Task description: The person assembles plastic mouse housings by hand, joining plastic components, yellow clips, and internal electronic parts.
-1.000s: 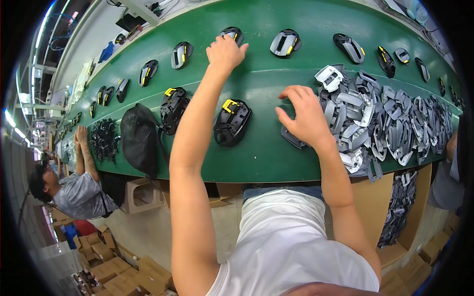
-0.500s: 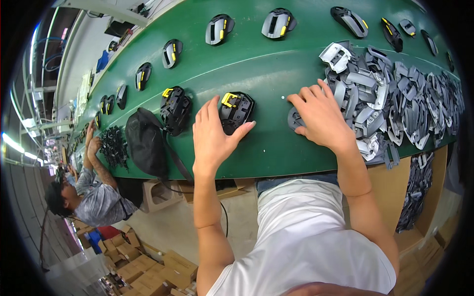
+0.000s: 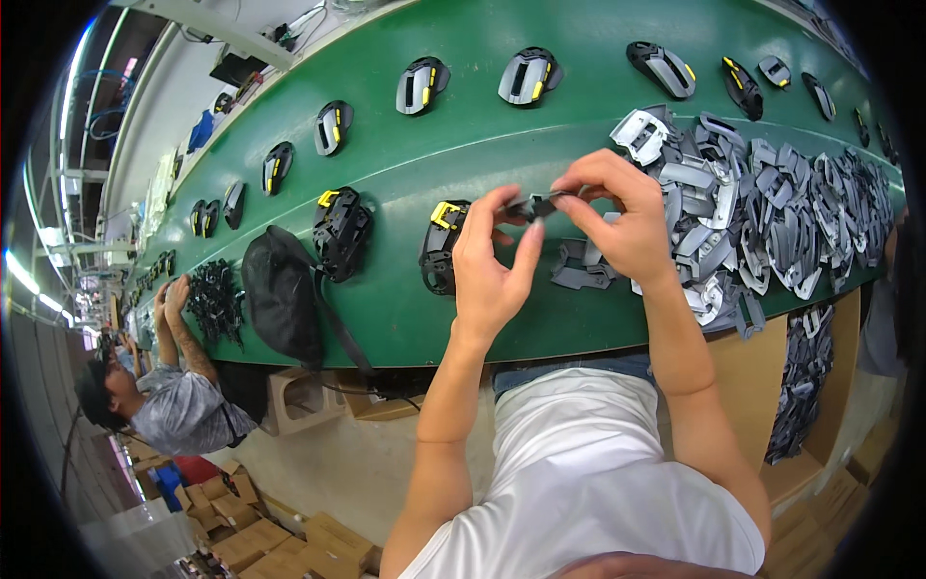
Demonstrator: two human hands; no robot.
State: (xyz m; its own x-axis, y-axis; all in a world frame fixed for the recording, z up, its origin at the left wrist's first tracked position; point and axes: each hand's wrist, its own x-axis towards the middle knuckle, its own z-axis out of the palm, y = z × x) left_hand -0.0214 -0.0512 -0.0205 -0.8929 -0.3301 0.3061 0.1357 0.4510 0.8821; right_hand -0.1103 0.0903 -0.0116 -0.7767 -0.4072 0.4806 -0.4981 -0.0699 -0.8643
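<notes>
My left hand (image 3: 487, 280) and my right hand (image 3: 622, 217) are raised above the bench, facing each other. Between their fingertips is a small dark grey plastic piece (image 3: 538, 206), gripped at its right end by the right hand and at its left end by the left. Behind my left hand, partly covered by it, lies a black mouse base (image 3: 439, 259) with a yellow part on top. A second black mouse base (image 3: 342, 236) sits further left. Below the right hand, a loose grey plastic part (image 3: 582, 268) rests on the bench.
A large heap of grey plastic parts (image 3: 714, 193) covers the right of the green bench (image 3: 434, 333). Several mouse-shaped units (image 3: 531, 77) line the far side. A black bag (image 3: 280, 294) and small black parts (image 3: 214, 299) lie left, near a co-worker (image 3: 193, 405).
My left hand has left the black mouse base and moved right. My right hand has lifted from the bench. Both now meet on a dark grey piece in the air.
</notes>
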